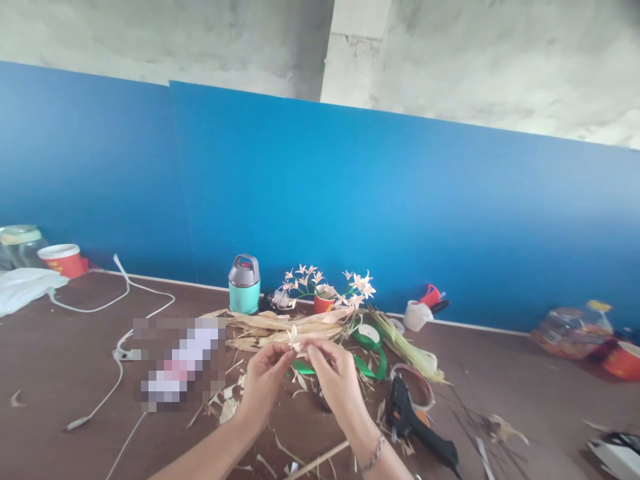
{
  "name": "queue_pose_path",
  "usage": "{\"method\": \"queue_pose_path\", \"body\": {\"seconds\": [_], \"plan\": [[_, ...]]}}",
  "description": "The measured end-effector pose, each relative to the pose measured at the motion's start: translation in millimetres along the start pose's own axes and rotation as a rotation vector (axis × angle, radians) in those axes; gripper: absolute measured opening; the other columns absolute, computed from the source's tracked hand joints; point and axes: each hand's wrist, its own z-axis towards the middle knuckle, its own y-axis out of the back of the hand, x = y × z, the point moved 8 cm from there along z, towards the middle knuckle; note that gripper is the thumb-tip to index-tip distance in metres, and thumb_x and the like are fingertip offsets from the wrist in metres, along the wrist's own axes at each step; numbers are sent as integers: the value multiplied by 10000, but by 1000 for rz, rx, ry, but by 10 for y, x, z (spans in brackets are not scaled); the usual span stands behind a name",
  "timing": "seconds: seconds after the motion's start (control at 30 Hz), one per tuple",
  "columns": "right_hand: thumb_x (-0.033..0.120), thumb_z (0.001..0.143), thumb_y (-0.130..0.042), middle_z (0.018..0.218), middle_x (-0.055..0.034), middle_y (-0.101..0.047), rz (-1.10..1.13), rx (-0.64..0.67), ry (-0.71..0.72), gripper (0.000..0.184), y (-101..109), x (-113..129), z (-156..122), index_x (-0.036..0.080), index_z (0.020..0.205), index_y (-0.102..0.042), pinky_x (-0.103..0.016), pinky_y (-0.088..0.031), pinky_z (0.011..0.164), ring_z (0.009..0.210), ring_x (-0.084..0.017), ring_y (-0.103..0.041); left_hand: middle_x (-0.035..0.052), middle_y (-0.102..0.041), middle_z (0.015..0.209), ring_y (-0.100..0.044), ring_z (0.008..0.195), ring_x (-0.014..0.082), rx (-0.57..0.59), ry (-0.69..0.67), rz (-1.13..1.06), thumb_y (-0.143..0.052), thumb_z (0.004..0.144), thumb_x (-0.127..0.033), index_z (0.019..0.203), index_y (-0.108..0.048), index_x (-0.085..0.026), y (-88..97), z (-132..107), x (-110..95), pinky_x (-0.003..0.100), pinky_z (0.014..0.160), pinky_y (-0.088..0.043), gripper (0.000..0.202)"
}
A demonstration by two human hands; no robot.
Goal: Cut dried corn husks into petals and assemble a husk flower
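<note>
1. Cream in colour, a small flower [293, 334] stands upright at the fingertips of the left hand [270, 379], above the middle of the brown table [75, 360].
2. The person's left hand pinches the base of this flower between thumb and forefinger, its other fingers curled in.
3. The right hand [334, 373] is beside it, with thumb and forefinger drawn together close to the flower; whether they grip a part of it cannot be told. A bracelet [373, 453] circles the right wrist.
4. Just beyond the hands, dry husks [290, 327] lie in a long, loose heap.
5. Behind the husks, a red cup [324, 304] stands among pale star-shaped blossoms [363, 285] on green stems, with a turquoise bottle [245, 293] to its left.
6. To the right of the hands lie a roll of green tape [369, 335], partly unwound, and a bundle of greenish husks [407, 347].
7. Nearer the person, a black glue gun [423, 427] lies on its side, beside a clear ring [425, 393].
8. Pale scraps [230, 405] are scattered under and around the hands.
9. On the left, a white cable [117, 363] winds across the table, near a pixelated patch [183, 363].
</note>
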Motion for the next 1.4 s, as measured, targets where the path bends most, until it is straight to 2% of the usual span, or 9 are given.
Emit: {"method": "queue_pose_path", "body": {"seconds": [0.33,0.57,0.73,0.8,0.83,0.87,0.97,1.13,1.4], "plan": [[355,735,-614,678,-45,-664,-17,-80,21,206,281,0,94,152,721,-641,-255,-449,576,626,-176,-584,-27,-599,623,-497,587,108,-23,-36,-39,-710,652,-374,670,-618,-164,24,11,-75,214,602,-381,229],[410,855,-417,554,25,-463,-265,-150,91,345,754,55,142,196,587,-446,-232,-329,487,515,-119,-422,-23,-565,602,-453,576,109,6,18,-36,-703,647,-393,651,-613,-164,-17,5,-33,217,586,-348,246],[404,846,-389,452,54,-351,-457,-100,28,385,1082,-241,-10,214,512,-355,-237,-311,450,442,-115,-377,-10,-574,611,-474,611,135,32,42,-12,-699,642,-395,631,-621,-172,-61,-41,-76,233,613,-357,236],[325,798,-447,575,11,-518,-527,-8,70,222,1171,-381,-122,198,623,-499,-246,-398,524,551,-149,-508,-4,-588,629,-483,630,144,42,52,6,-695,644,-401,649,-627,-176,-70,-55,-81,237,623,-357,235],[265,754,-468,732,-20,-599,-569,-2,76,131,1251,-456,-189,196,810,-563,-254,-436,576,647,-169,-564,-1,-597,640,-485,641,147,48,58,13,-693,647,-401,660,-630,-178,-74,-58,-74,238,628,-356,232],[215,718,-460,848,-40,-623,-641,-6,56,264,1342,-543,-260,201,961,-563,-273,-459,642,716,-181,-590,1,-604,651,-486,647,149,55,65,18,-690,650,-400,670,-633,-178,-77,-59,-62,239,629,-354,229],[149,665,-444,1081,-90,-596,-905,31,-78,427,1551,-808,-492,214,1076,-545,-311,-453,762,965,-232,-580,7,-624,689,-483,651,146,74,78,21,-684,660,-402,703,-641,-181,-83,-53,-15,240,624,-350,229],[85,589,-493,1062,-146,-595,-1373,69,-245,511,1595,-954,-750,159,1091,-553,-408,-389,772,1014,-334,-541,4,-634,677,-445,610,130,74,81,59,-676,666,-426,706,-647,-177,-78,-46,30,244,607,-335,253],[100,701,-463,942,-134,-622,-1433,-23,-187,368,1664,-974,-641,150,1057,-544,-367,-395,681,907,-309,-586,16,-628,657,-471,624,141,58,91,46,-678,651,-411,682,-649,-167,-72,-48,27,251,602,-347,248]]}}
